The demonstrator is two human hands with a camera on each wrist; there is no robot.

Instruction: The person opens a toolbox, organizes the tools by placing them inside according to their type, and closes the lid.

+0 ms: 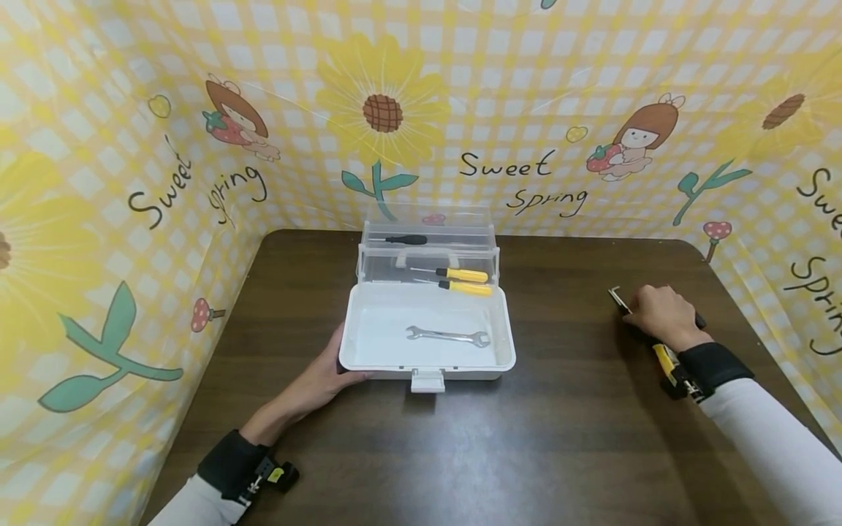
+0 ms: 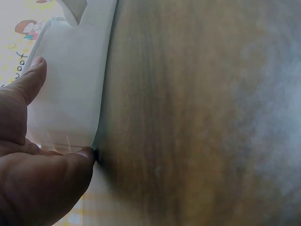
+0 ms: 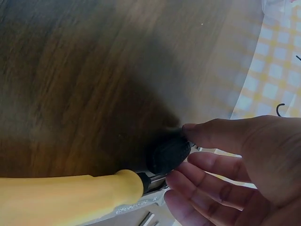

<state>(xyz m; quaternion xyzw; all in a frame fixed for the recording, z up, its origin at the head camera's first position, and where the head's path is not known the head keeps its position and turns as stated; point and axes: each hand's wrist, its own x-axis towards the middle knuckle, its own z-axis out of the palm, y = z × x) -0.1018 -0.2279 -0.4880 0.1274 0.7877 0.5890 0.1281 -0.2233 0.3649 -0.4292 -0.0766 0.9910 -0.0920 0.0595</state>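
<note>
Yellow-and-white checked cloth [image 1: 487,80], printed with sunflowers and "Sweet Spring" lettering, stands round the brown wooden surface [image 1: 559,453] I'm working on. On the left, my left hand [image 1: 321,372] is closed over the near left corner of the white toolbox [image 1: 381,368], thumb on one face and fingers round the other. That toolbox sits open near the back of the surface, its latch [image 1: 427,382] facing me and its clear lid [image 1: 460,214] raised behind. Toward the back I see a black-handled screwdriver [image 1: 408,239] and, nearer, two yellow-handled screwdrivers [image 1: 463,275]; a silver open-ended wrench [image 1: 447,336] lies inside the white base. Well apart, on the right, my right hand [image 1: 666,314] has its thumb and bent fingers about a black handle [image 3: 167,155], though I can't tell how firmly. Just beside it lies a yellow handle [image 3: 70,197], and a bent metal tip [image 1: 615,293] shows past my fingers.
</note>
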